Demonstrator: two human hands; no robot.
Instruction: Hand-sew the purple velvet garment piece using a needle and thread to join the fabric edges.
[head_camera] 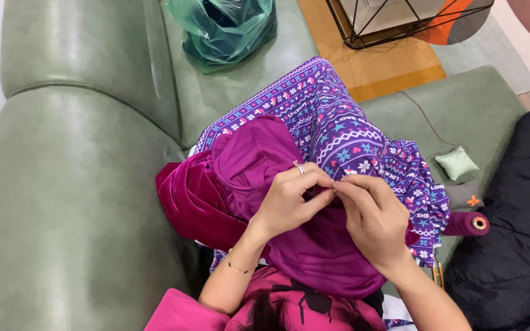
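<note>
A green leather sofa (81, 184) fills most of the view, its thick backrest on the left and the seat running to the right. On the floor beyond lies an orange rug (394, 67) with a black wire-frame stand (400, 24) on it. At the right edge of the seat sits a heap of black padded cloth (513, 220). A patterned purple blanket (338, 129) — bands of stars, hearts and snowflakes — drapes over the person's lap, and on top of it lies a bundle of magenta fabric (253, 159), part smooth knit, part shiny velvet folds spilling to the left. A crumpled green plastic bag (228, 27) rests on the seat at the back. The left hand (289, 199), with a ring on one finger and a thin bracelet at the wrist, and the right hand (372, 214) meet over the middle of the magenta fabric — fingertips pinched tight together on a small spot of it, both hands closed on the cloth; whether a needle sits between them I cannot tell. To the right lie a spool of maroon thread (466, 224), a small green pincushion (456, 163) and a grey pouch (464, 197) with an orange mark.
</note>
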